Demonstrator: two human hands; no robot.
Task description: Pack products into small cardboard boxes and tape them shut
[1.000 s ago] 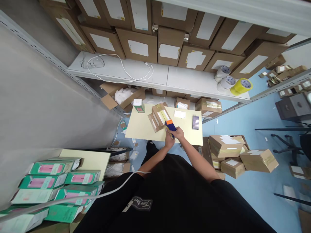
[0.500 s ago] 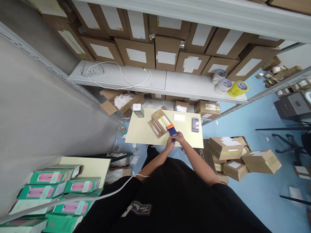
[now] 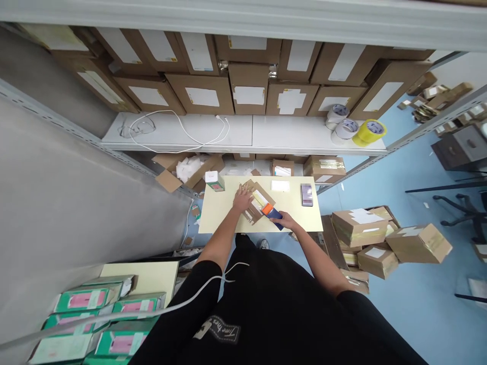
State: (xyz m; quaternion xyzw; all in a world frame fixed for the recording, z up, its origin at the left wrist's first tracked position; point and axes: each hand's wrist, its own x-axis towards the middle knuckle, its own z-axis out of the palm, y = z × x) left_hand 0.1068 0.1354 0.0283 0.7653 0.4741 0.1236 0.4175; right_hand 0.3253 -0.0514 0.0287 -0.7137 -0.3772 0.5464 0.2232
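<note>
On the pale yellow table (image 3: pixel 213 213) lies a small brown cardboard box (image 3: pixel 254 213) with a flap folded out, a white label and a strip of yellowish tape. My left hand (image 3: pixel 242 198) rests on its upper left part, fingers spread over the cardboard. In my right hand (image 3: pixel 286 220) is a flat dark blue and orange pack (image 3: pixel 273 213), gripped at its lower right end. The orange end meets the box's lower right side; whether any of it is inside, I cannot tell.
A green and white box (image 3: pixel 215 181) stands at the table's left rear. A white card (image 3: pixel 280 185) and a phone (image 3: pixel 306 195) lie on the right. Tape rolls (image 3: pixel 369 133) and a white cable (image 3: pixel 182 126) sit on the shelf (image 3: pixel 274 134). Cardboard boxes (image 3: pixel 361 228) are piled at right.
My left hand has let go of the pack and moved up and left onto the cardboard box. My right hand keeps the pack, now slightly further right. The view has shifted slightly.
</note>
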